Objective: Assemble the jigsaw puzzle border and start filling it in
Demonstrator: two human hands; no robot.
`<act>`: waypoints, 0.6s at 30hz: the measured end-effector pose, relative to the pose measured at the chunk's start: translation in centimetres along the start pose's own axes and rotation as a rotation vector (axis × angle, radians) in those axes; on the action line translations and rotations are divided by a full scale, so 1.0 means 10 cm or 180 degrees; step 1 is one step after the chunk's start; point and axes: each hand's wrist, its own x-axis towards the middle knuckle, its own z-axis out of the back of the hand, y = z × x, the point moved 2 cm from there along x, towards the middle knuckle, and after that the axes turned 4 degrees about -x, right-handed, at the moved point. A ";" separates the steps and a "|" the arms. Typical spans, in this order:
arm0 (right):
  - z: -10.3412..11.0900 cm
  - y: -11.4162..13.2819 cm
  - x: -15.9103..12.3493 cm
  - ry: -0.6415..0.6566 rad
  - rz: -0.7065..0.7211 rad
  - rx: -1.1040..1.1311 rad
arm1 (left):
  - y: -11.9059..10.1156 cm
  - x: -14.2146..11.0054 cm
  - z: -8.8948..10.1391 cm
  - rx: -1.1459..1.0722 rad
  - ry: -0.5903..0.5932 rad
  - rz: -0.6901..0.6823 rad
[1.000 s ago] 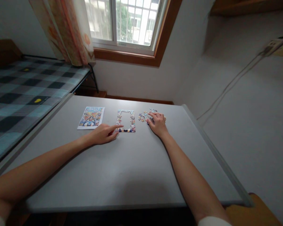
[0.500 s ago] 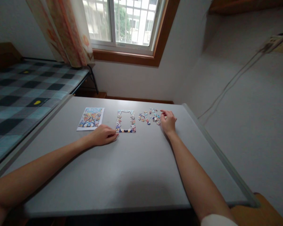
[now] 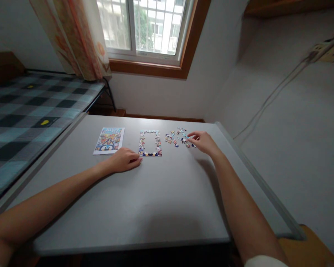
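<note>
A rectangular jigsaw border (image 3: 159, 144) lies joined on the table, its middle showing bare tabletop. My left hand (image 3: 125, 159) rests flat beside its lower left corner, fingers loosely bent and fingertips touching the edge there. To the right, loose puzzle pieces (image 3: 172, 138) lie scattered in a small heap. Over the right side of this heap is my right hand (image 3: 204, 142), thumb and forefinger brought close together at a small puzzle piece (image 3: 187, 138), which the fingertips partly hide. Left of the border lies a printed picture sheet (image 3: 109, 139) with colourful cartoon figures.
The white table (image 3: 144, 207) has a raised grey edge (image 3: 258, 178) at the right, near the wall. A bed with a checked cover (image 3: 44, 100) stands at the left. Behind are a curtain (image 3: 78, 40) and a window (image 3: 156, 29). Cables (image 3: 275, 92) hang on the right wall.
My right hand has turned and lifted, its wrist swinging right while the fingertips moved slightly left over the loose pieces. My left hand stays at the border's corner.
</note>
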 end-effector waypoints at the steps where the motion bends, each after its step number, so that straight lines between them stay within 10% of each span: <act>1: -0.06 -0.02 -0.02 -0.0035 -0.0012 -0.0106 | 0.00 0.00 0.00 -0.0017 0.0015 0.0005; 18: -0.53 -0.15 -0.24 -0.0944 0.0282 -0.0542 | -0.01 0.01 0.01 -0.0091 0.0105 0.0102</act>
